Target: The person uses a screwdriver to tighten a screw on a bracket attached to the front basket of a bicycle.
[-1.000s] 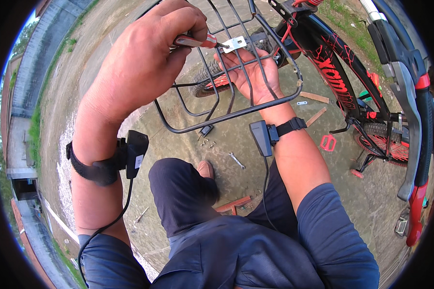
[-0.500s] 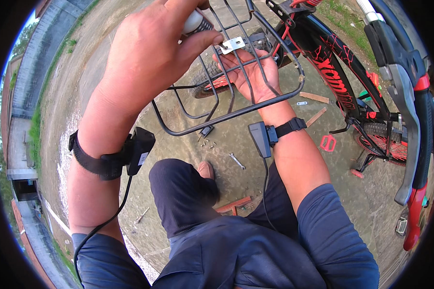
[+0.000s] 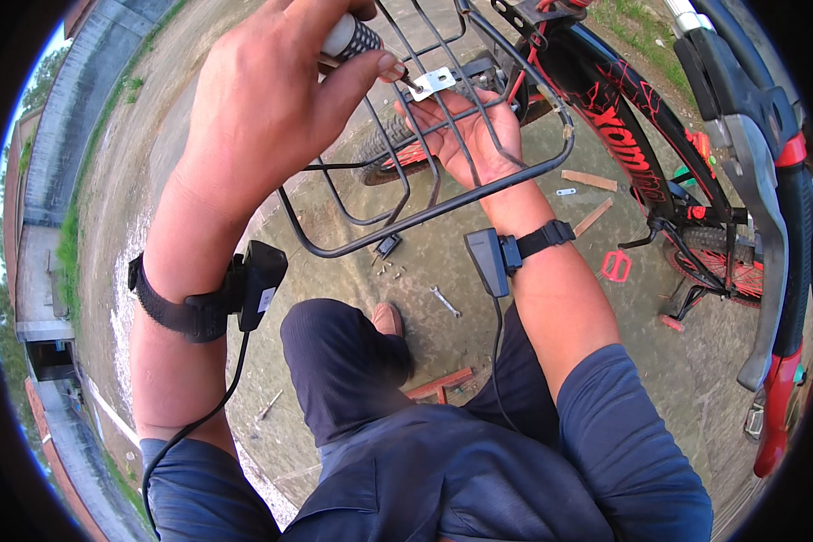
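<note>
My left hand (image 3: pixel 253 108) is closed round a screwdriver (image 3: pixel 363 41) with a white and black textured handle. Its tip meets a small silver bracket plate (image 3: pixel 434 83) lying across the wires of a black wire basket (image 3: pixel 425 212). From below, my right hand (image 3: pixel 474 144) reaches behind the basket wires, palm up. Its bent fingers are at the underside of the plate, partly covered by wires and plate, so whatever they press or pinch is hidden. The basket sits beside the black and red bicycle (image 3: pixel 623 135).
On the ground lie a wrench (image 3: pixel 444 302), a red pedal (image 3: pixel 616 266), wooden strips (image 3: pixel 590 180), a small silver plate (image 3: pixel 565 191) and several small bolts (image 3: pixel 388 270). A red and black bar with a grey lever (image 3: pixel 759 199) rises close at my right.
My left hand has shifted slightly left, its thumb drawing back from the plate, so more of the screwdriver shaft shows. The basket has tilted a little; my right hand stays behind it.
</note>
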Motion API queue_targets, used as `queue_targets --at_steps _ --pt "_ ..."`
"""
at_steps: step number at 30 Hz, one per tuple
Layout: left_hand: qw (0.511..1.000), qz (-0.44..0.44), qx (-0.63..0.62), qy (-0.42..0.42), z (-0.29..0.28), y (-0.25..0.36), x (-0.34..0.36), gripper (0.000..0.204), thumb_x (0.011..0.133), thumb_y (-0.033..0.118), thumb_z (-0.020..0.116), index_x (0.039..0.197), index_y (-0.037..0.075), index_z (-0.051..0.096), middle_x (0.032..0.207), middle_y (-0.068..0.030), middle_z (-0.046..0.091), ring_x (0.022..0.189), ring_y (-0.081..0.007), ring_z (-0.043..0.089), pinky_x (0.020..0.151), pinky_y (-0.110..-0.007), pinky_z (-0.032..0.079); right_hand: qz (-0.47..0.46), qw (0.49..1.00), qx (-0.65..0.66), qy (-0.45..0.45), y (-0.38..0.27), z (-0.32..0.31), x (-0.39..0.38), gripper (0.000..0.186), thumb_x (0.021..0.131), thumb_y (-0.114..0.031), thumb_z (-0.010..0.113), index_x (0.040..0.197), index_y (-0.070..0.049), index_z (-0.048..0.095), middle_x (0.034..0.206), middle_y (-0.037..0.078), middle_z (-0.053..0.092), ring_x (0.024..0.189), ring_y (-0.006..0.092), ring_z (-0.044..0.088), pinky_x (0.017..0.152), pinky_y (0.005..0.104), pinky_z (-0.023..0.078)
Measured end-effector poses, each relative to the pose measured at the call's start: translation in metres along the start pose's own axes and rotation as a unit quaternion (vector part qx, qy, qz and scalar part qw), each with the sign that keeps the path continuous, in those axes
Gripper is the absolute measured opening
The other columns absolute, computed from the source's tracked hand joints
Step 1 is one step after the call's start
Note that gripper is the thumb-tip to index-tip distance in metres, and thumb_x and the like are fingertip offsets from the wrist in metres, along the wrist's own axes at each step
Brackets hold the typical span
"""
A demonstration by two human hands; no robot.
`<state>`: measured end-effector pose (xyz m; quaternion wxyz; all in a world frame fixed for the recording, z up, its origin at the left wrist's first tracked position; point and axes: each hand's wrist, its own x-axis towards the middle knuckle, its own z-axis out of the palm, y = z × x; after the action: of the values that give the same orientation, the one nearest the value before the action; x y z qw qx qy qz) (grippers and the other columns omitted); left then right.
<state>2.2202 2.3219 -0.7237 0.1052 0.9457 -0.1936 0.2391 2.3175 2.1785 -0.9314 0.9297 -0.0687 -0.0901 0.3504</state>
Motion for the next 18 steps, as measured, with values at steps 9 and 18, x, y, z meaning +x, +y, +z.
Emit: queue_targets --at_steps 9,18 --pt "0.990 0.142 -0.006 0.006 -0.003 -0.006 0.004 0.034 0.086 0.021 0.075 0.113 0.006 0.060 0.098 -0.0126 0.067 0.087 -0.0246 0.069 0.073 -0.033 0.053 -0.018 0.999 -0.013 0.028 0.000 0.003 0.001 0.063 0.094 -0.039 0.034 0.126 0.012 0.052 0.125 0.028 0.060 0.118 0.0399 0.059 0.102 0.0460 0.050" --pt "0.979 -0.103 0.168 -0.045 -0.003 0.008 0.009 0.037 0.088 0.027 0.073 0.114 0.006 0.059 0.103 -0.0119 0.067 0.092 -0.0269 0.067 0.073 -0.037 0.053 -0.017 1.000 -0.007 0.006 0.002 0.002 0.003 0.064 0.097 -0.039 0.030 0.127 0.014 0.051 0.124 0.029 0.060 0.117 0.0396 0.060 0.103 0.0450 0.049"
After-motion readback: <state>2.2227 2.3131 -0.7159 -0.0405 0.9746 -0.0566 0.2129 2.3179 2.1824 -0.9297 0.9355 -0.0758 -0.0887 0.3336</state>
